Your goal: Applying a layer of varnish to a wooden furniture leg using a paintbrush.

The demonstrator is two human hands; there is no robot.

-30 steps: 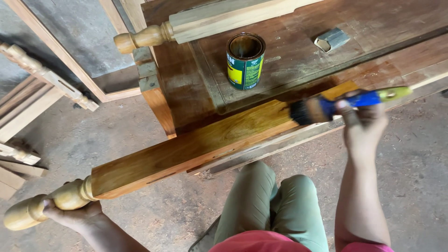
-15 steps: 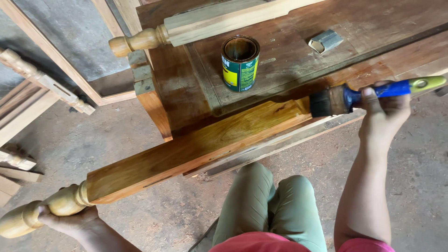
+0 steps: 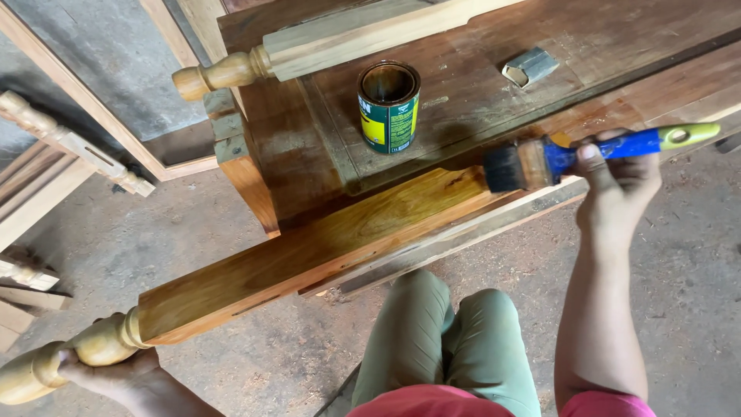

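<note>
My right hand [image 3: 621,181] grips a paintbrush [image 3: 587,152] with a blue and yellow-green handle; its dark bristles rest on the far end of a long wooden post [image 3: 309,251]. The post's square part is glossy and amber. My left hand [image 3: 104,371] holds the post's turned, paler end at the lower left. An open green and yellow tin [image 3: 388,106] of finish stands on the stained workbench [image 3: 478,85], just beyond the post.
A second turned post [image 3: 324,42] lies across the bench's far side, and a small grey block [image 3: 529,66] sits to the right of the tin. More turned pieces and frames [image 3: 62,143] lie on the dusty concrete floor at left. My knees [image 3: 448,332] are below the post.
My right hand has drawn the brush to the right along the post, from near its middle toward the far end. My left hand keeps its hold on the turned end.
</note>
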